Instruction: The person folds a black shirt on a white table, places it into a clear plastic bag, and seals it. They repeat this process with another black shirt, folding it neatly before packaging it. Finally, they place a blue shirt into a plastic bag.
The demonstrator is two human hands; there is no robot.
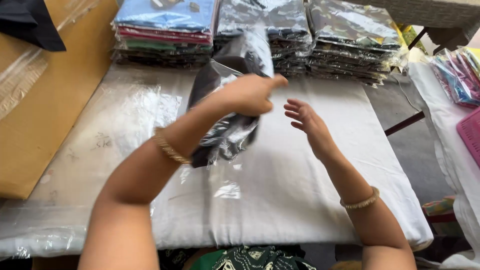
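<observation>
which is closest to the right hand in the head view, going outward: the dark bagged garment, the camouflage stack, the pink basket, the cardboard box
1. dark bagged garment, just left of the right hand, in the left hand's grip.
2. camouflage stack, up at the table's far edge.
3. pink basket, at the right edge.
4. cardboard box, far left.

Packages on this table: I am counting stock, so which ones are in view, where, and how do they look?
Bagged dark garment: clear plastic, held by left hand, above the white table pad.
Left stack: flat bags, blue, red, green.
Middle stack: dark, glossy.
Right stack: dark patterned.
Colourful bags: far right.
Right hand: open, empty.
</observation>
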